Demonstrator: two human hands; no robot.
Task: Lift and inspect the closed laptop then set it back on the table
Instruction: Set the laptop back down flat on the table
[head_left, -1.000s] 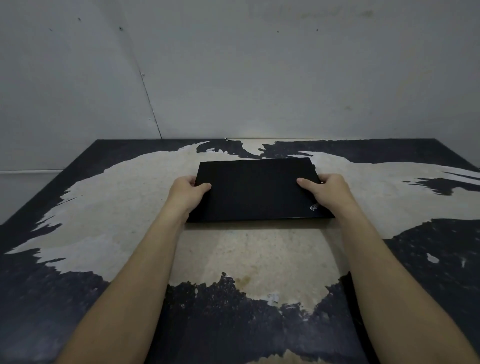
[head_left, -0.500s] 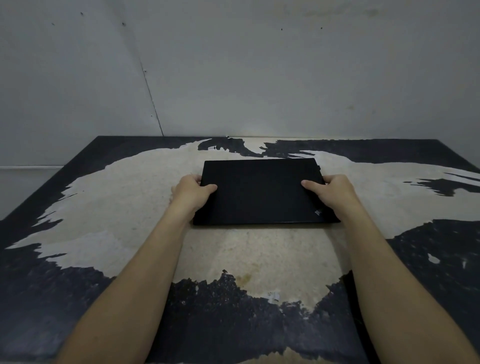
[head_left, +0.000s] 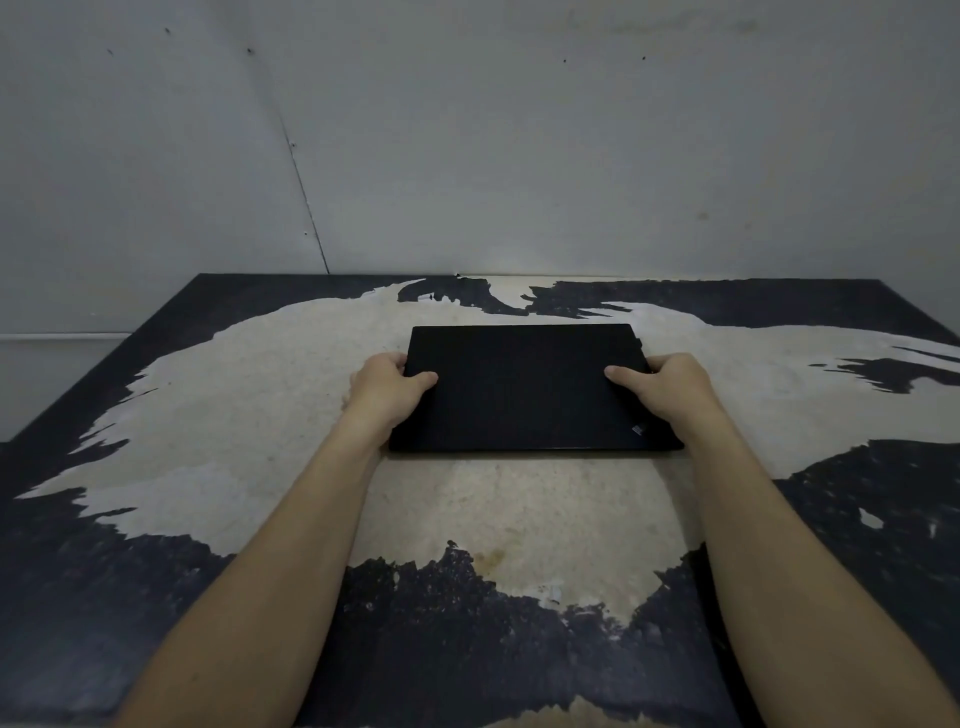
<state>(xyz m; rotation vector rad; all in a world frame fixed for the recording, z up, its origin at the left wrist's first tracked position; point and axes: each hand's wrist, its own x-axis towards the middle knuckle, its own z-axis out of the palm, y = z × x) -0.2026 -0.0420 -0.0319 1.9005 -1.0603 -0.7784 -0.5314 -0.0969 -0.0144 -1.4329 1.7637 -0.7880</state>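
A closed black laptop (head_left: 524, 387) lies flat, lid up, in the middle of the worn table (head_left: 234, 415), with a small logo near its front right corner. My left hand (head_left: 387, 387) grips its left edge, thumb on the lid and fingers curled under the side. On the opposite edge my right hand (head_left: 670, 384) holds it the same way. Whether the laptop rests on the table or hovers just above it is not clear.
The table top is dark with a large pale patch where the coating has peeled off. A grey wall (head_left: 519, 156) stands right behind the table's far edge. The table's left edge runs diagonally at the left of the view.
The laptop and both hands hold nearly the same place; the view has shifted slightly. The grip of both hands is unchanged.
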